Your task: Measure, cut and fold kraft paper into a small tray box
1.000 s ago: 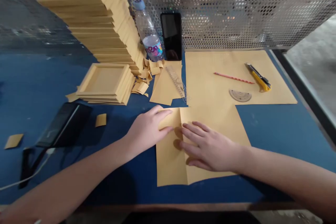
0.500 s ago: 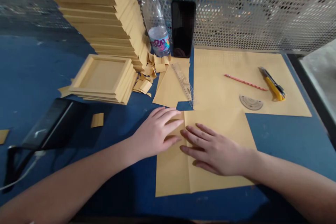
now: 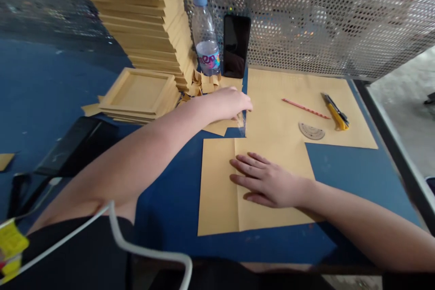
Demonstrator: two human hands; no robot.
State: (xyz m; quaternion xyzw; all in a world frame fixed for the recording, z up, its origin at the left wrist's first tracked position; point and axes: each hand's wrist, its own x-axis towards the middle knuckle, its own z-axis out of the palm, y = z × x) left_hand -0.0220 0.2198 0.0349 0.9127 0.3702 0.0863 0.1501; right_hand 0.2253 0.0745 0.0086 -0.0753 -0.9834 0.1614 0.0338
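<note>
Right hand lies flat, fingers spread, on thin floppy paper; left hand curls over the ruler, grip unclear

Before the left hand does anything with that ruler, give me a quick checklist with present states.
1. Right hand flat on the creased paper sheet, pinning it: ok.
2. Left hand at the clear ruler: ok for reach; whether the fingers actually grip it: cannot tell, the hand covers most of it.
3. Crease in the sheet visible and running straight front to back: ok.
4. Sheet lying flat on the blue table, no lifted corners: ok.
5. Yellow utility knife well apart from both hands: ok; blade out or in: cannot tell.
6. Pencil and protractor lying on the large sheet: ok.
</note>
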